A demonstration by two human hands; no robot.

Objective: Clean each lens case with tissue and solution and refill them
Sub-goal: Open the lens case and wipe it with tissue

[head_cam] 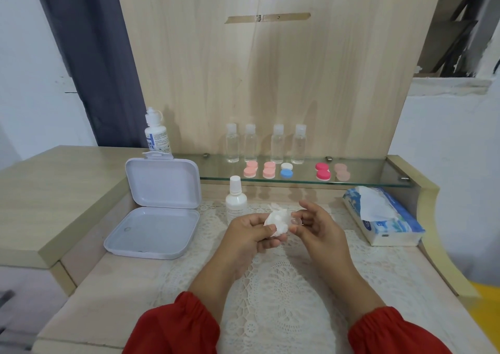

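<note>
My left hand (250, 232) grips a crumpled white tissue (276, 222) above the lace mat. My right hand (315, 225) pinches a small clear lens case part (296, 221) right beside the tissue, touching it. A white solution bottle (236, 198) stands just behind my hands. On the glass shelf (365, 182) lie several closed lens cases: two pale pink (250, 170), one white and blue (286, 171), one bright pink (322, 171), one beige (342, 172).
An open white plastic box (157, 210) sits at the left. A larger solution bottle (157, 134) stands behind it. Several clear small bottles (266, 144) line the back of the shelf. A tissue pack (384, 217) lies at the right.
</note>
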